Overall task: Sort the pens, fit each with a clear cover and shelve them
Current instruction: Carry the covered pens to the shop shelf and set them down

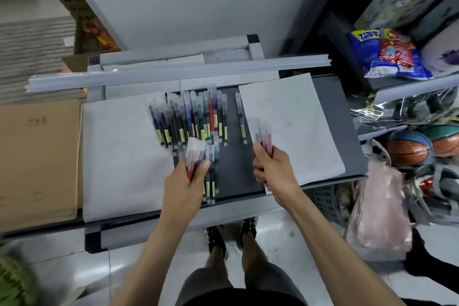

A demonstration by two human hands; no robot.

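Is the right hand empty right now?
No, the right hand grips a bunch of red pens in clear covers.

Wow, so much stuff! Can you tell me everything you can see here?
pens in a row: many, mixed colours, middle of shelf
lone pen: one, green, apart, right of the row
left bunch: few pens, red, in left hand
right bunch: few pens, red, in right hand
paper sheets: two, white, either side of the pens
cardboard box: one, brown, far left
basketballs: two, orange, lower right
snack bags: blue and red, upper right
pink bag: one, right
left hand: grips left bunch
right hand: grips right bunch
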